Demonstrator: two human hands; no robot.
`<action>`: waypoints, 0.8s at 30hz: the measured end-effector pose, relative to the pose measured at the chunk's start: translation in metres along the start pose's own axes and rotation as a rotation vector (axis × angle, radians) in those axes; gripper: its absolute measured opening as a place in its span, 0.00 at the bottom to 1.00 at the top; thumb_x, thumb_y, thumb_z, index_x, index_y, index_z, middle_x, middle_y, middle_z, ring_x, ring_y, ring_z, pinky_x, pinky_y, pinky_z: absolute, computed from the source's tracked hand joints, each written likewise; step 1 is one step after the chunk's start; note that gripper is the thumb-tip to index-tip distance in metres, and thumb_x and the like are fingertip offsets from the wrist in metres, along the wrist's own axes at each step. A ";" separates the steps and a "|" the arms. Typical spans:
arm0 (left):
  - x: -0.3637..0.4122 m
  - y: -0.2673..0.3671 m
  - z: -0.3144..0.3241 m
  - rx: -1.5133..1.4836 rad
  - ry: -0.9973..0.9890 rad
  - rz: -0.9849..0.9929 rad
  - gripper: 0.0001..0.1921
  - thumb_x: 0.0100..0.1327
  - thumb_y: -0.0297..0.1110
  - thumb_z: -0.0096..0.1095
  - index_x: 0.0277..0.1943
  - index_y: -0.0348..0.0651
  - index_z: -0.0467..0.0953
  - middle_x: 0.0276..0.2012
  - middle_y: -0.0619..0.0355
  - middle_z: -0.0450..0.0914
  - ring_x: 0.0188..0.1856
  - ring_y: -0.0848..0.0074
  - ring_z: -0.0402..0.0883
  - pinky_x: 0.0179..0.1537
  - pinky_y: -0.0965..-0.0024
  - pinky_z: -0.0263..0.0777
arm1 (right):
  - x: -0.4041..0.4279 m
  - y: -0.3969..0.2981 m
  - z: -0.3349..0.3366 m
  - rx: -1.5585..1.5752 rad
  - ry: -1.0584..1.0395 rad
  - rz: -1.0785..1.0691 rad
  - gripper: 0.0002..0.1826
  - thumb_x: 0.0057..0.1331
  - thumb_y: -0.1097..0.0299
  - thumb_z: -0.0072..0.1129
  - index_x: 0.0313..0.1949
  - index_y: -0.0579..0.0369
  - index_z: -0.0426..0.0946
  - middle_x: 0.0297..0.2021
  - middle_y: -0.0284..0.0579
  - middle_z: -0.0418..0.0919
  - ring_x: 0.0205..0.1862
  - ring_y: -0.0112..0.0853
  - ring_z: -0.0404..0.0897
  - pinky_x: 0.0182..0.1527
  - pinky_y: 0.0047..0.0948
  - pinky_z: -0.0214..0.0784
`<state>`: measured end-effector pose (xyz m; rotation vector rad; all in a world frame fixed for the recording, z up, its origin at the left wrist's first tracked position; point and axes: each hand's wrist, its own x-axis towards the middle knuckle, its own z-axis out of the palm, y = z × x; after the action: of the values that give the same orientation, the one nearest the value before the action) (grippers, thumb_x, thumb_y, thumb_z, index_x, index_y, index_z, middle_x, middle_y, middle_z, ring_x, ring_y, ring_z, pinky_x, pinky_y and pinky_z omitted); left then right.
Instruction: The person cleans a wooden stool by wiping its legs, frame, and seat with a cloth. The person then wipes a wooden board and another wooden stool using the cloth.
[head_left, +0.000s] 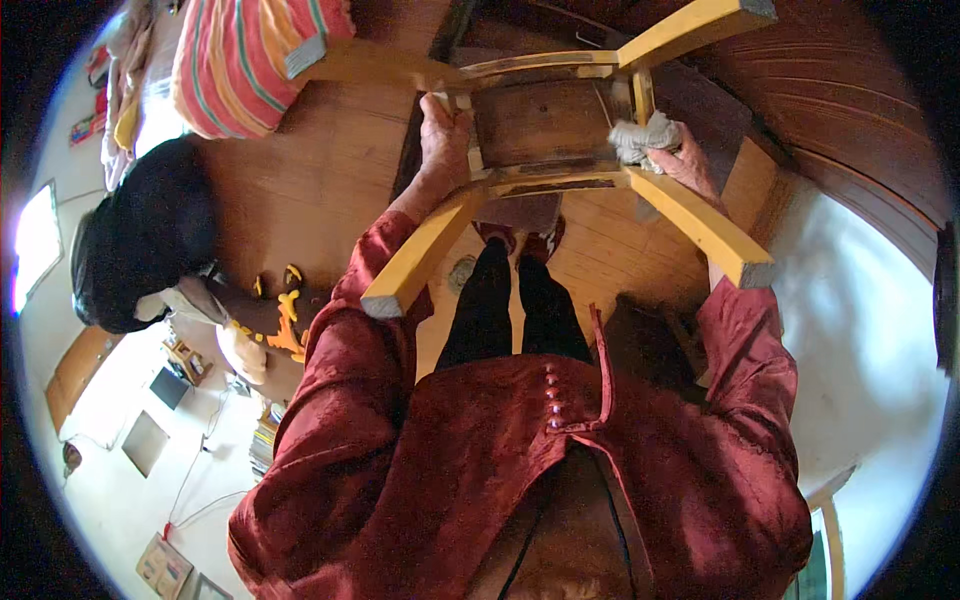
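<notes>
A small wooden stool (555, 178) is turned over in front of me, its splayed legs pointing up towards the camera. Its underside panel (544, 120) looks dark and worn between the yellowish rails. My left hand (444, 139) grips the frame's left rail. On the opposite side my right hand (686, 157) holds a crumpled greyish cloth (646, 141) against the rail, between the two right legs. The fingers of that hand are partly hidden by the cloth. What the stool rests on cannot be made out fully.
A striped red cloth (240, 67) hangs over something at upper left. Below it sits a large black bulky item (150, 232). Dark brown wooden panelling (825, 97) curves along the right, beside a white wall (847, 300). My feet stand on the wooden floor (592, 247).
</notes>
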<state>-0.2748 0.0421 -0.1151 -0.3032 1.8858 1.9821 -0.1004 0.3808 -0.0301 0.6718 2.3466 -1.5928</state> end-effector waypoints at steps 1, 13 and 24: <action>-0.008 0.018 0.011 -0.004 -0.013 -0.007 0.21 0.60 0.29 0.60 0.52 0.42 0.59 0.39 0.52 0.72 0.40 0.67 0.71 0.42 0.64 0.68 | -0.004 0.001 -0.004 -0.085 0.064 0.061 0.29 0.58 0.60 0.65 0.55 0.56 0.64 0.48 0.47 0.75 0.51 0.37 0.74 0.53 0.35 0.66; -0.082 0.026 -0.027 -0.085 -0.309 -0.473 0.20 0.67 0.53 0.51 0.41 0.42 0.75 0.31 0.56 0.79 0.32 0.71 0.78 0.33 0.64 0.71 | -0.014 0.008 0.012 0.484 0.178 0.036 0.24 0.55 0.67 0.66 0.51 0.54 0.72 0.44 0.39 0.78 0.45 0.29 0.76 0.48 0.31 0.69; -0.126 0.075 -0.055 -0.393 -0.140 -0.615 0.21 0.67 0.48 0.48 0.48 0.36 0.70 0.39 0.48 0.78 0.40 0.58 0.79 0.44 0.52 0.75 | -0.088 0.020 0.015 0.717 0.048 0.267 0.19 0.67 0.57 0.50 0.54 0.50 0.69 0.48 0.40 0.76 0.45 0.31 0.78 0.48 0.34 0.72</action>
<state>-0.1986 -0.0301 0.0003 -0.7316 1.1168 1.8485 -0.0151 0.3522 -0.0143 1.1060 1.5728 -2.2868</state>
